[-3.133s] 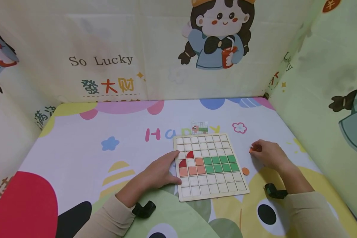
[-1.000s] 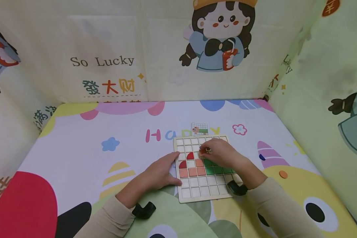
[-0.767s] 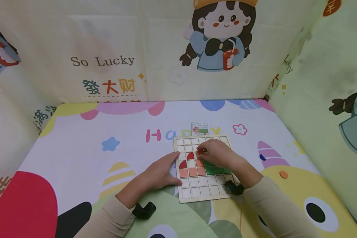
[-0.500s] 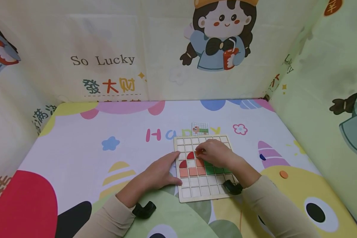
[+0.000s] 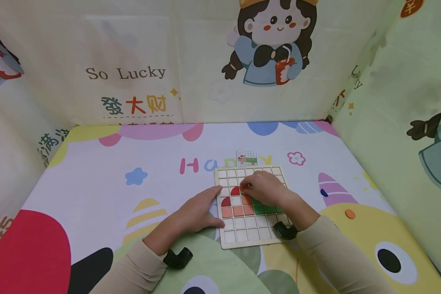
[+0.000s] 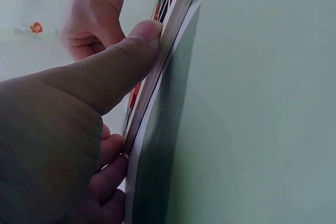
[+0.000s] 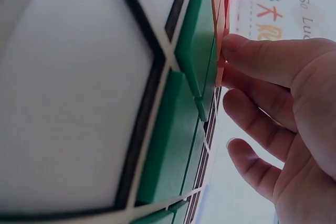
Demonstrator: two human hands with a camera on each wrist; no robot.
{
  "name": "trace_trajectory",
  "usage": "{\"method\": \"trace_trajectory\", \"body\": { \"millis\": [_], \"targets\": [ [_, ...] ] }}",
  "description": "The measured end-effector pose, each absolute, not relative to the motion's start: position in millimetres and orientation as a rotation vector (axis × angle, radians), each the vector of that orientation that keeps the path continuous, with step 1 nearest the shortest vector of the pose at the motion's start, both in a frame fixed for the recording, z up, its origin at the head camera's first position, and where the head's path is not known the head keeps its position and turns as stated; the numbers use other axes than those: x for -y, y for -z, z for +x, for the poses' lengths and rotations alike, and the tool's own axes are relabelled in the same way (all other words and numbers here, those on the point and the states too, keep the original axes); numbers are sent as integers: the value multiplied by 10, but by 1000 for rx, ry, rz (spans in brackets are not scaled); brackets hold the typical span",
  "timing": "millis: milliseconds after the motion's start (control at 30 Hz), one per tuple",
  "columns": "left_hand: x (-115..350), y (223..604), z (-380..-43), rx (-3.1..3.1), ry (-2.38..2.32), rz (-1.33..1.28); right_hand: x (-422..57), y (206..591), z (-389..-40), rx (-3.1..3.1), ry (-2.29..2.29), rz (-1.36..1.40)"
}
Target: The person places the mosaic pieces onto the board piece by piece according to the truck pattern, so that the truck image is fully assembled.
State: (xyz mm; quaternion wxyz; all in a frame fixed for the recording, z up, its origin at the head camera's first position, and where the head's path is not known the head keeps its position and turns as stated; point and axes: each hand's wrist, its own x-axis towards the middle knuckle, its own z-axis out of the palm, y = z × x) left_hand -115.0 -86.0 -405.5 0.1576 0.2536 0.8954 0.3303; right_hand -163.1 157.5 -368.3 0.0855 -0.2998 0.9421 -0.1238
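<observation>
A pale wooden grid board (image 5: 240, 237) lies on the table. My left hand (image 5: 195, 213) steadies its left side, thumb and fingers touching the rim. In the left wrist view, the left thumb (image 6: 126, 61) presses along the board's edge. My right hand (image 5: 268, 190) is over the upper middle of the board. Between thumb and forefinger it pinches a small orange piece (image 5: 243, 188), mostly covered by the fingertips. Just left and below are red quarter-round pieces (image 5: 235, 191) and salmon square tiles (image 5: 238, 210). Green square tiles (image 7: 191, 40) fill cells under the right hand.
A small picture card (image 5: 247, 157) with a coloured grid lies against the board's far edge. To the right are an orange disc (image 5: 350, 214) and a dark blue piece (image 5: 324, 192). The patterned table cover (image 5: 95, 171) runs back to a printed curtain (image 5: 198, 53).
My right hand has moved left from beside the board to above it with the orange piece, lately edging slightly further left. The left hand has stayed at the rim.
</observation>
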Motion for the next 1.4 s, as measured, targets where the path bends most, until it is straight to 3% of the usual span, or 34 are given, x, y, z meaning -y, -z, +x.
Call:
{"method": "trace_trajectory", "body": {
  "millis": [1033, 1400],
  "targets": [
    [854, 4062, -1139, -2560, -957, 702, -1619, 3676, -1512, -2803, 408, -846],
    [854, 4077, -1147, -2564, -947, 714, -1986, 3552, -1449, -2864, 589, -660]
  ]
}}
